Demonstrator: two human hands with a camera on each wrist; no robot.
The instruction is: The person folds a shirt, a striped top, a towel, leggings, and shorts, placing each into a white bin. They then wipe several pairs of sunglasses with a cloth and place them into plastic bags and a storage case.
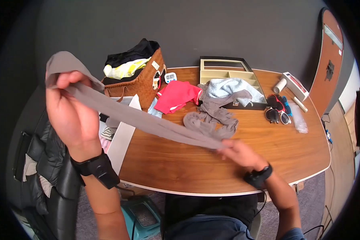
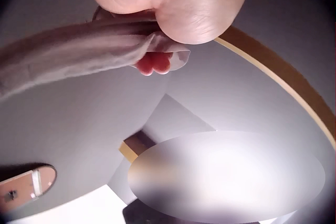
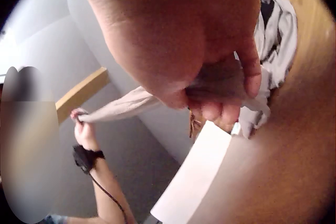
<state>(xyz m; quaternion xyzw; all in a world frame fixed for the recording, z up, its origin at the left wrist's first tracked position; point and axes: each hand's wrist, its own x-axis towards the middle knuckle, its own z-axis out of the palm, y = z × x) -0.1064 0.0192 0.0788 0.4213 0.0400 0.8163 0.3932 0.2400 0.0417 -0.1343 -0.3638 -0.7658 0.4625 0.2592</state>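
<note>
A long, thin grey stocking [image 1: 136, 118] is stretched in the air between both hands. Raised high at the left, the left hand [image 1: 78, 116] grips one end, and the cloth loops up over its fingers; in the left wrist view, two fingertips [image 2: 153, 63] show under the fabric. Low over the table, the right hand [image 1: 242, 155] pinches the other end between thumb and fingers, also seen in the right wrist view. Beyond it, more crumpled grey fabric [image 1: 212, 124] lies on the table, trailing up to a light blue cloth [image 1: 226, 87].
A compartment box [image 1: 222, 65] stands open at the back of the wooden table [image 1: 168, 168]. Left of it are a red cloth [image 1: 178, 96], a small timer [image 1: 170, 77] and a brown basket [image 1: 146, 84] full of clothes. Sunglasses [image 1: 272, 115] and a plastic sleeve [image 1: 299, 120] lie right.
</note>
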